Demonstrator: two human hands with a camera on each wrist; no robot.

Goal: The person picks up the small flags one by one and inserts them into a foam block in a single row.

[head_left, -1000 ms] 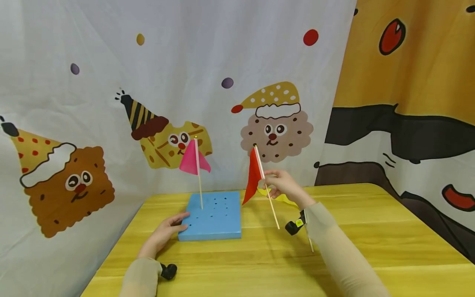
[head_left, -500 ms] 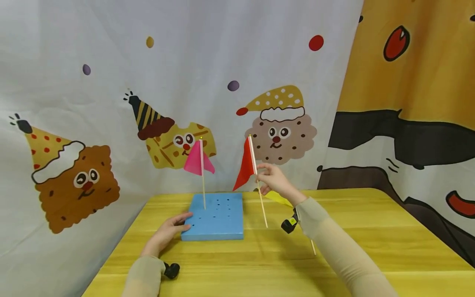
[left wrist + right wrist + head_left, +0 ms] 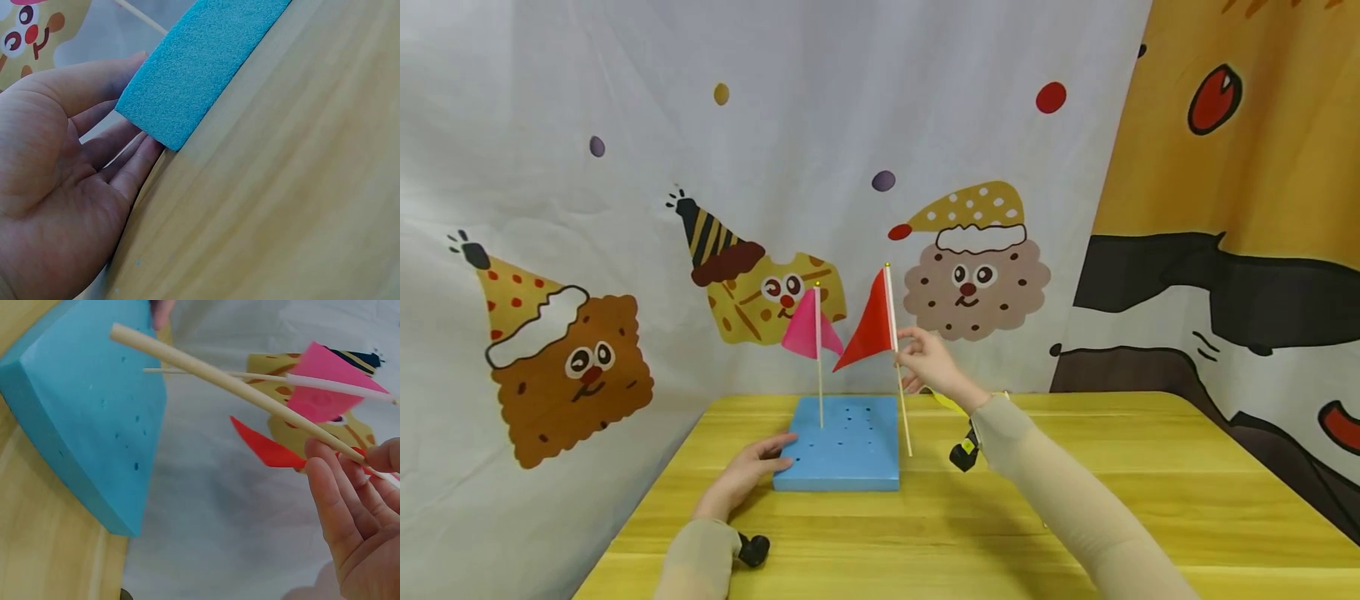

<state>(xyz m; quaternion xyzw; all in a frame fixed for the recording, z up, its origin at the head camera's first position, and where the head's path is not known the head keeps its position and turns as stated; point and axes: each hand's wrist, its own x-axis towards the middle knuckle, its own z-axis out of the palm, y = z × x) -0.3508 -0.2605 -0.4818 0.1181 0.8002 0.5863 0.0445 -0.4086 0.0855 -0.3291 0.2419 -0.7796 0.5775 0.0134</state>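
My left hand (image 3: 748,471) holds the left edge of a blue foam block (image 3: 181,69), thumb over the top and fingers against its side. The block's top is dotted with several small holes (image 3: 136,466). A pink triangular flag (image 3: 803,327) stands upright on its wooden stick in the block. My right hand (image 3: 934,365) pinches the stick (image 3: 219,378) of a red triangular flag (image 3: 871,327) between thumb and fingers. That stick leans slightly, its bare lower end beside the block's right edge in the head view.
A yellow flag (image 3: 949,403) lies on the wooden table (image 3: 850,542), mostly hidden behind my right hand and forearm. Behind the table hangs a white curtain (image 3: 790,150) printed with cartoon biscuits and cheese.
My right hand has carried the red flag left toward the block, and its stick has turned more upright. My left hand has stayed at the block's edge; the head view has shifted slightly.
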